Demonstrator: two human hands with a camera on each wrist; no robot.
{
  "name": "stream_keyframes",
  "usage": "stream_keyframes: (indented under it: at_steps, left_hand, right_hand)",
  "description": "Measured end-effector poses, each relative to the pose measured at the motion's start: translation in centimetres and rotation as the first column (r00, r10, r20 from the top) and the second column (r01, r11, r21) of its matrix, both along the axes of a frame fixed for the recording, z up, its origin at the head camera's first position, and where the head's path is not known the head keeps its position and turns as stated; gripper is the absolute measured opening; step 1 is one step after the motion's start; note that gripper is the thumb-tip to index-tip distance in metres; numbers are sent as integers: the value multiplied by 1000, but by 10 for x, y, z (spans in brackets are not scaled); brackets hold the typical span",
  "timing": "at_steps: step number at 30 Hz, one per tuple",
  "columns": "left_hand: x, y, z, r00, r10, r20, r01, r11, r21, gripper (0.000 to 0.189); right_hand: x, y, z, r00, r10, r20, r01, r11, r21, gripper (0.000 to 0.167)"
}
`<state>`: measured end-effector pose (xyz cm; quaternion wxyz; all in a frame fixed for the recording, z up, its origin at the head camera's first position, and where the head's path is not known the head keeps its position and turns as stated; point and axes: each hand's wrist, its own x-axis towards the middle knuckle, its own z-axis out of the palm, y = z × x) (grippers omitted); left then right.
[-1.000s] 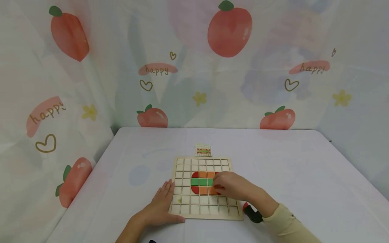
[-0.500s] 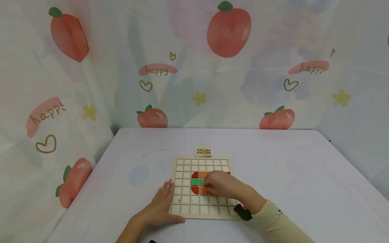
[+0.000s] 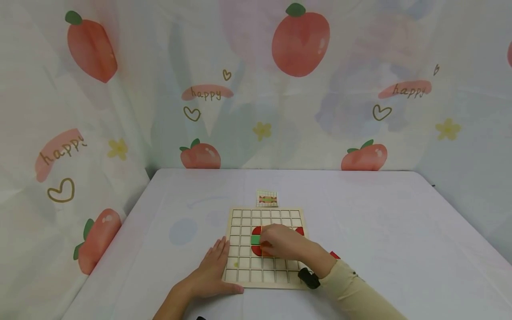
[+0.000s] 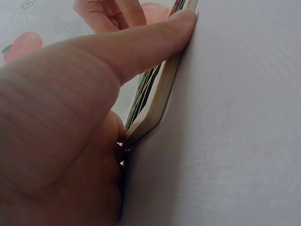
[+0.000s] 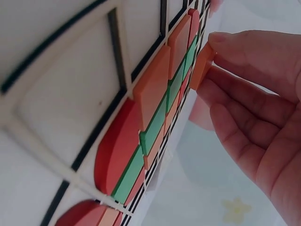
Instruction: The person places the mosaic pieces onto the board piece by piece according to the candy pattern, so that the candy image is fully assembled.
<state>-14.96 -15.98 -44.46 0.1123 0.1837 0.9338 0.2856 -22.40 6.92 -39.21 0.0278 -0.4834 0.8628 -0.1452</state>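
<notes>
On the table lies a square wooden grid board (image 3: 256, 263). Red, orange and green tiles fill several cells near its middle; in the right wrist view an orange tile (image 5: 153, 89) sits between a red tile (image 5: 117, 146) and a strip of green tiles (image 5: 154, 120). My right hand (image 3: 283, 242) is over these tiles, hiding most of them from the head view. Between thumb and fingertips it pinches another orange tile (image 5: 202, 69), raised off the board. My left hand (image 3: 210, 273) rests along the board's left side, fingers extended, thumb (image 4: 155, 49) against the front edge.
A small pattern card (image 3: 267, 200) with a matching coloured design lies just beyond the board's far edge. A black device (image 3: 309, 278) sits at my right wrist. Something red (image 3: 335, 255) shows past the right forearm. Patterned cloth (image 3: 260, 89) hangs behind the table.
My right hand has moved left across the tile pattern, uncovering a red tile at its right end and covering more of the middle. My left hand and the board have stayed put.
</notes>
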Motion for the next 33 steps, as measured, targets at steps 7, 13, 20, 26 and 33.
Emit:
stream_keyframes:
  at_steps: [7,13,20,26,33]
  left_hand:
    - [1,-1,0,1000,-5,-4,5,1000,-4,120]
    - [1,-1,0,1000,-7,-4,7,1000,3,120]
    - [0,-1,0,1000,-4,6,4,1000,3,121]
    - [0,-1,1,1000,-7,8,7,1000,-1,121]
    - [0,-2,-1,1000,-12,-5,12,1000,0,120]
  right_hand:
    - [-2,-11,1,1000,3,-1,-3,1000,-5,28]
    - [-7,-17,-1,1000,-13,-22,14,999,39,25]
    - [-14,-24,-5,1000,-11,-20,12,1000,23,17]
    - [-18,-34,-6,998,-7,-65,11,999,50,9]
    - [-22,-43,-8,997,1,-73,5,996,86,9]
